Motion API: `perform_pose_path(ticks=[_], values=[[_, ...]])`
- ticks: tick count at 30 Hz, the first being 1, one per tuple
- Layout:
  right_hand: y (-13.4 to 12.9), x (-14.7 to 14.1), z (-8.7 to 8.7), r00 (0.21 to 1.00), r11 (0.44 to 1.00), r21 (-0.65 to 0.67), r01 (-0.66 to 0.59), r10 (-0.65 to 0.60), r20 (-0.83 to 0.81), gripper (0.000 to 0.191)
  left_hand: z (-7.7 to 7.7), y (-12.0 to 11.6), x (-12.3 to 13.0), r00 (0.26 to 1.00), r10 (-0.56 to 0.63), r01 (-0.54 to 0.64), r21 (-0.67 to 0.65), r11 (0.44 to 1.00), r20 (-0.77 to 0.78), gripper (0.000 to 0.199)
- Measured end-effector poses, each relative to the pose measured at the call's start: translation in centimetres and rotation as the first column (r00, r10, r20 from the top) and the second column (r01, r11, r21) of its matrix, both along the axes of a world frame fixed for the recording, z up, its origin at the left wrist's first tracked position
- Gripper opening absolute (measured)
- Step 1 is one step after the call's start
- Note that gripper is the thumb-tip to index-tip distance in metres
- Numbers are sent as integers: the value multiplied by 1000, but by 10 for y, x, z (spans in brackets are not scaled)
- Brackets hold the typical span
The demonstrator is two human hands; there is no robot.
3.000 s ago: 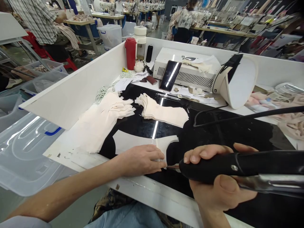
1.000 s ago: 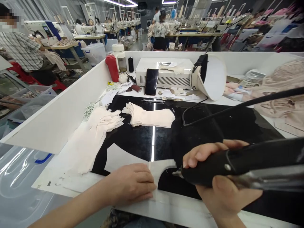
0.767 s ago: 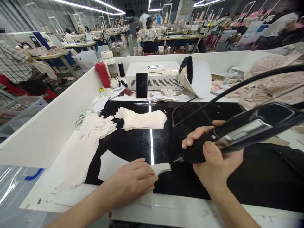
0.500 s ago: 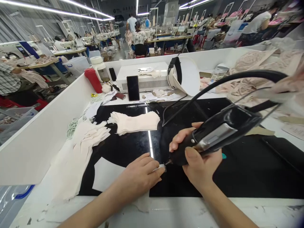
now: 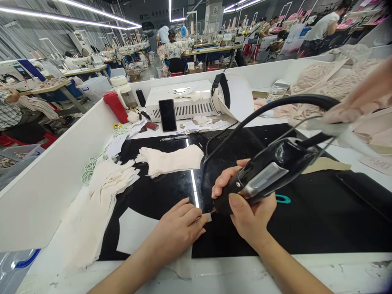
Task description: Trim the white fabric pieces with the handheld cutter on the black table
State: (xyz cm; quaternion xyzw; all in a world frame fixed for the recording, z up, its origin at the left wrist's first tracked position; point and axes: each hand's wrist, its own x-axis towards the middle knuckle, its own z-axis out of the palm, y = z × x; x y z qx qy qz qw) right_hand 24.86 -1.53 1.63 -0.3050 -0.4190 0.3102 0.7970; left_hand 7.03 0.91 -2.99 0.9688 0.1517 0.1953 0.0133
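Observation:
My right hand [image 5: 254, 216] is closed round a black corded handheld tool [image 5: 266, 175] with a silver side plate, tilted so that its thin metal tip points down and left. That tip meets, or almost meets, a small translucent strip [image 5: 209, 217]. My left hand [image 5: 180, 228] rests on the black work surface [image 5: 162, 192], its fingertips closed over the strip's near end. White paper-like sheet [image 5: 137, 228] lies partly under my left forearm. Beyond my hands is a stack of pale pink cut fabric pieces [image 5: 171, 159]; another fabric stack [image 5: 92, 212] lies to the left.
A co-worker's blurred hand [image 5: 349, 110] reaches in at the right near the tool's black cable [image 5: 275, 106]. A teal loop-shaped item [image 5: 283, 199] lies right of my hand. Behind stand a phone [image 5: 168, 115], white vented box [image 5: 183, 102], visor [image 5: 235, 98] and red bottle [image 5: 115, 107].
The tool has tipped slightly and shifted left in view with both hands, as the view itself moved. The co-worker's hand has come further in, and more of the teal loop shows.

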Motion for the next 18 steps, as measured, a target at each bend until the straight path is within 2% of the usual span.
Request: perform_pose_path(ticks=[13, 18], values=[[2, 3, -3, 1000, 1000, 11, -19, 19, 14, 46, -5, 2, 0, 1000, -1, 1, -13, 1000, 14, 23], [1, 2, -4, 998, 1000, 19, -15, 13, 68, 42, -3, 1, 1, 1000, 3, -3, 5, 1000, 14, 23]])
